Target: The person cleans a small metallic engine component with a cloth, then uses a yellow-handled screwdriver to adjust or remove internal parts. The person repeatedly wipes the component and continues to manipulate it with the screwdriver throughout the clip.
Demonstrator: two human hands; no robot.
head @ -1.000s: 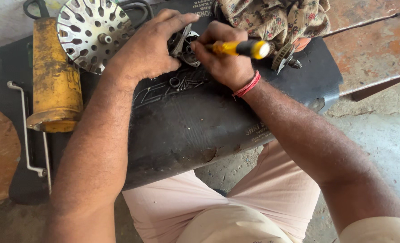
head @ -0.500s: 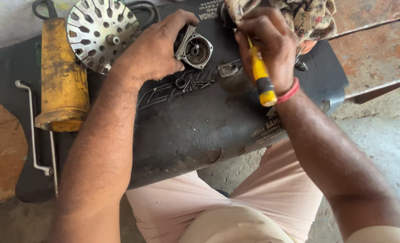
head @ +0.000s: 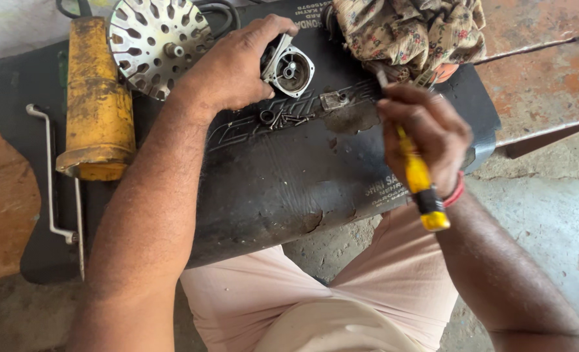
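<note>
Nearest, pale trousers [head: 315, 306] fill the bottom of the view, and a black motorcycle seat [head: 283, 189] lies across the lap as a kind of bench. Just above the right thigh the right hand [head: 426, 130] is wrapped shut around a yellow-handled screwdriver [head: 416, 176], a red band [head: 457, 192] on the wrist; the tool's long axis runs steeply, butt toward the body and low on the right, metal shaft rising up and to the left, its tip close to a small square metal plate [head: 334, 100] lying on the seat. Beside that plate, further left, a scatter of small screws and a washer [head: 283, 118] rests on the seat's embossed face. Beyond them the left hand [head: 237, 65] is closed over a small round metal housing [head: 289, 68], held at the seat's far edge with its open bore turned toward the camera. So the housing lies up and to the left of the screwdriver tip, with the loose parts between the two; the left hand already has it, while the right hand stands apart from it, nearer the plate. Farther out, a perforated metal fan disc [head: 151, 39] sits at the top left, a worn yellow cylinder [head: 95, 104] lies next to it, a bent metal rod [head: 48, 176] rests at the left edge, and a floral cloth [head: 413, 32] is bunched at the top right.
</note>
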